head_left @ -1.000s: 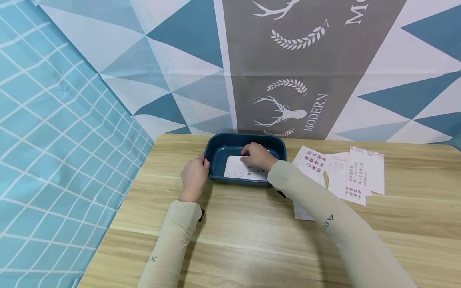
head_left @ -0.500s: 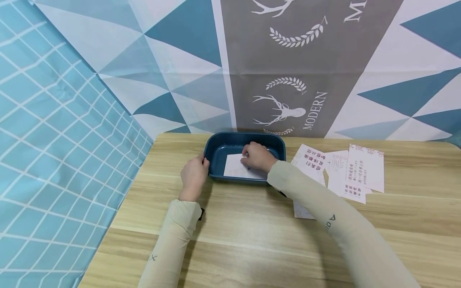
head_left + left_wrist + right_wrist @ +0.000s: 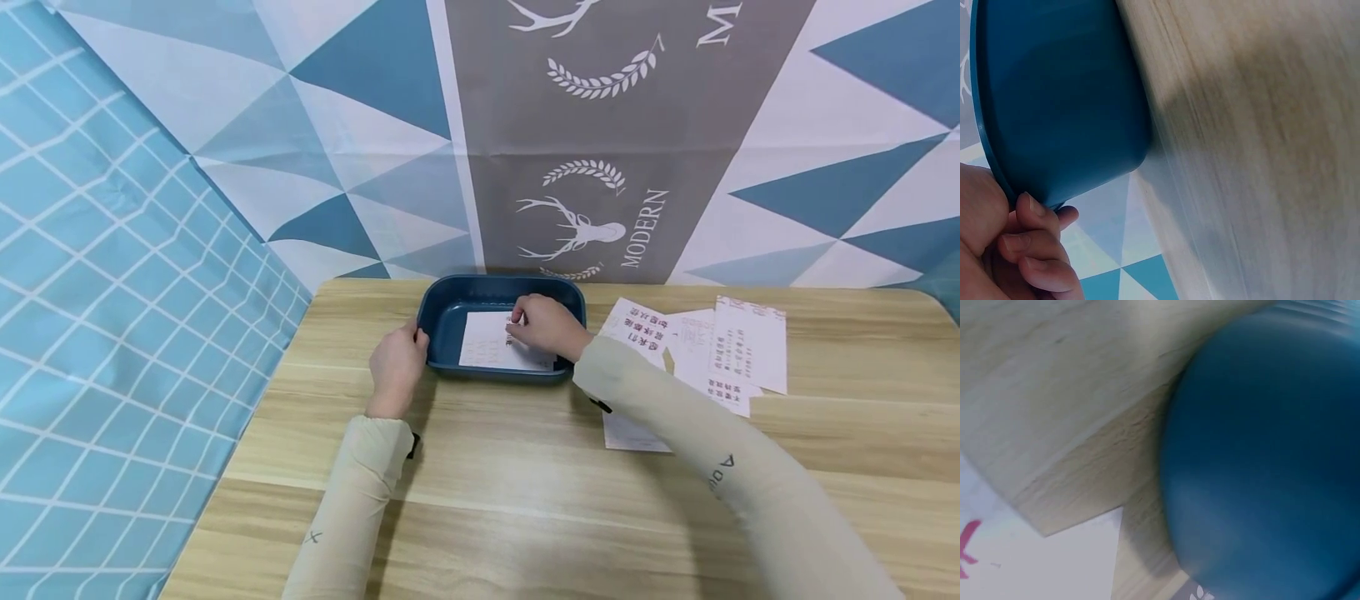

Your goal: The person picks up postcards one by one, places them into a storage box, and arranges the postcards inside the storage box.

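Room across near tabletop (image 3: 495, 500), basin (image 3: 495, 375) barring side entry, cards (image 3: 693, 358) at right; backdrop (image 3: 592, 125) apparently close behind

From here I read MODERN on the gray backdrop panel (image 3: 577, 125), X on the left sleeve (image 3: 348, 492), A on the right sleeve (image 3: 726, 461) and 愿我们 on the leftmost loose card (image 3: 643, 327). The basin (image 3: 491, 375) card's (image 3: 486, 343) print is too small.

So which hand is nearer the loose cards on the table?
Right. The right hand is over the blue bin, just left of the loose cards; the left hand grips the bin's opposite end.
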Motion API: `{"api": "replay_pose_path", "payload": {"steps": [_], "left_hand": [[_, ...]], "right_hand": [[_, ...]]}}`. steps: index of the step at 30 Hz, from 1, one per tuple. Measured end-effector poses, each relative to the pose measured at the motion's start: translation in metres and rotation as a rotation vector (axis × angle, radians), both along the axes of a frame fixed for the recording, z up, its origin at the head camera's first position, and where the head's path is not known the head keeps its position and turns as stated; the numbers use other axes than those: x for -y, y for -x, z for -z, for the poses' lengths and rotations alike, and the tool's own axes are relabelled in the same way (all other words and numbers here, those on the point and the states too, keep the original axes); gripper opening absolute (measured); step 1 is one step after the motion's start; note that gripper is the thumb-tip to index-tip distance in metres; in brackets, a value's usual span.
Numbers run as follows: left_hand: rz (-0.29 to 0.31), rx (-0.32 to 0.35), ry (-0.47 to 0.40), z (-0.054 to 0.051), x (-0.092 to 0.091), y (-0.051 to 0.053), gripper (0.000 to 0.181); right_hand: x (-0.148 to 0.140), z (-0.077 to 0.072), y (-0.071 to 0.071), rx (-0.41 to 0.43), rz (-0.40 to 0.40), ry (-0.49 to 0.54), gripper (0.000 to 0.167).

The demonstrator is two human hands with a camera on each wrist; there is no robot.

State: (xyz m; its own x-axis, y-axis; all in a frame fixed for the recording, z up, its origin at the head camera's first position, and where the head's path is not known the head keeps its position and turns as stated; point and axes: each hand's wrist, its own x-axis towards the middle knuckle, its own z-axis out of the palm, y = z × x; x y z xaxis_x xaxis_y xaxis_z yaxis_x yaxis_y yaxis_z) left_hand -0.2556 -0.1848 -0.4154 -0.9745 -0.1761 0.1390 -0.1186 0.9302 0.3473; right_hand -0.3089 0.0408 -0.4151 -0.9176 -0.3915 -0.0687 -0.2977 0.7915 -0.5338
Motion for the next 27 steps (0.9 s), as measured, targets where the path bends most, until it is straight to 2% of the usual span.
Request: {"api": "replay_pose_path", "payload": {"steps": [6,11,18,27], "left_hand": [[-0.002,0.010,-0.005,-0.001,0.000,0.001,0.020],[-0.002,0.019,-0.007,-0.001,0.000,0.001,0.020],[-0.001,0.027,-0.002,-0.001,0.001,0.001,0.020],[0.027,0.006,-0.003,-0.002,0.000,-0.001,0.020]], "right_hand": [[-0.011,-0.008,-0.007,-0.050,-0.005,0.031,0.019],[-0.021,-0.016,-0.013,-0.094,0.024,0.043,0.018],[-0.039,-0.027,-0.020,-0.079,0.097,0.042,0.021],[-0.065,-0.037,-0.031,-0.073,0.158,0.070,0.020]]}}
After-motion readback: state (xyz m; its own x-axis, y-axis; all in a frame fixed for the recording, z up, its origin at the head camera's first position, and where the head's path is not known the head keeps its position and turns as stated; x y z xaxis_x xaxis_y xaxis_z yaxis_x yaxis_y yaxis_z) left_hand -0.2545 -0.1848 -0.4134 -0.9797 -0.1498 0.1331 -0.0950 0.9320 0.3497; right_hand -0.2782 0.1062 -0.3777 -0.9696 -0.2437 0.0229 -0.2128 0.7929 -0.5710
